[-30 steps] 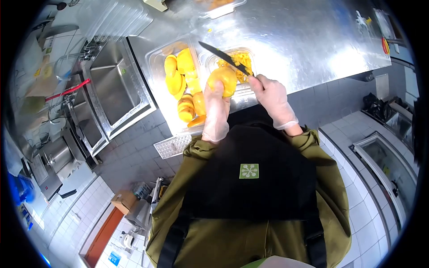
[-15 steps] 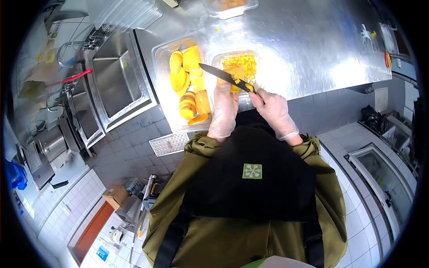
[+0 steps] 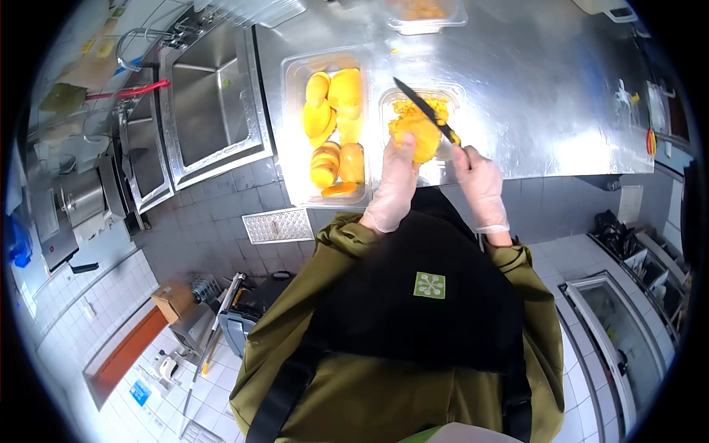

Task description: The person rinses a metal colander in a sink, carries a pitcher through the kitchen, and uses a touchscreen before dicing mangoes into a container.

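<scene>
— Grip like what?
— Clamped in the gloved left hand (image 3: pixel 395 177): a peeled yellow fruit (image 3: pixel 425 136), over the near part of a tub (image 3: pixel 385 100) of diced pieces (image 3: pixel 439 107). Clamped in the right hand (image 3: pixel 478 181): a knife (image 3: pixel 417 101), by its handle. Touching the flesh with the blade? Impossible to tell.
— Likely to handle how?
— Probably light, soft, slick with juice, easily bruised. Best held low from the left, thumb away from the blade.
— Edges, room?
— Left of the left grip, a long container (image 3: pixel 294 96) with larger pieces (image 3: pixel 344 92). Body side of both grips, the front edge of the counter (image 3: pixel 539 88). Widest room: right of the knife grip, over steel.
</scene>
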Action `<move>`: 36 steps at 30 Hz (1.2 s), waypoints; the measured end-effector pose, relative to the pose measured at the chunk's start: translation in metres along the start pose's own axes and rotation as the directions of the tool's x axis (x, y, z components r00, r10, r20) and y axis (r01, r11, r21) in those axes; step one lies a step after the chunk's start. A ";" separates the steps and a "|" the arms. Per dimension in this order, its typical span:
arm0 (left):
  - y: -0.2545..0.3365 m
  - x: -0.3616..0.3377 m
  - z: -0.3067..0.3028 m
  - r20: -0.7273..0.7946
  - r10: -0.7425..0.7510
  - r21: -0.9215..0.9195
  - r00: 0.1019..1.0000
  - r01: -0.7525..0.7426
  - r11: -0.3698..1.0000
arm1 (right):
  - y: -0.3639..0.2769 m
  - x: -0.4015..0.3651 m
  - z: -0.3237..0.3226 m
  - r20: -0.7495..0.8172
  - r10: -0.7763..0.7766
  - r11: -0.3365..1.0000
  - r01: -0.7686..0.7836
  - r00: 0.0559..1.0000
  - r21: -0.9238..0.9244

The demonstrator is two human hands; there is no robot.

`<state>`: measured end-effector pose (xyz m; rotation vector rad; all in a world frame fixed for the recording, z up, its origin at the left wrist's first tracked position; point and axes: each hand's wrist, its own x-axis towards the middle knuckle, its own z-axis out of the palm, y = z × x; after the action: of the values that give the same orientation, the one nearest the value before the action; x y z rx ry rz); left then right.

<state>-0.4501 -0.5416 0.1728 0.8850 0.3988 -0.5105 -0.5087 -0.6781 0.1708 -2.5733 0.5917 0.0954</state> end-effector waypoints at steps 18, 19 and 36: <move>0.058 0.027 -0.001 0.616 0.336 0.783 0.712 -0.508 -0.359 | -0.006 -0.005 -0.024 0.202 0.028 0.982 0.011 0.979 -0.188; 0.042 0.013 0.002 0.752 0.237 0.658 0.614 -0.718 -0.226 | -0.006 -0.004 -0.024 0.207 0.034 0.982 0.007 0.978 -0.191; -0.013 0.050 -0.026 0.678 0.159 0.719 0.717 -0.604 -0.343 | 0.025 -0.020 -0.100 0.264 0.155 0.905 -0.030 0.952 -0.424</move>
<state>-0.4205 -0.5405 0.1237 2.4132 -0.9383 -0.1182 -0.5410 -0.7378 0.2504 -2.8536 0.6344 0.6940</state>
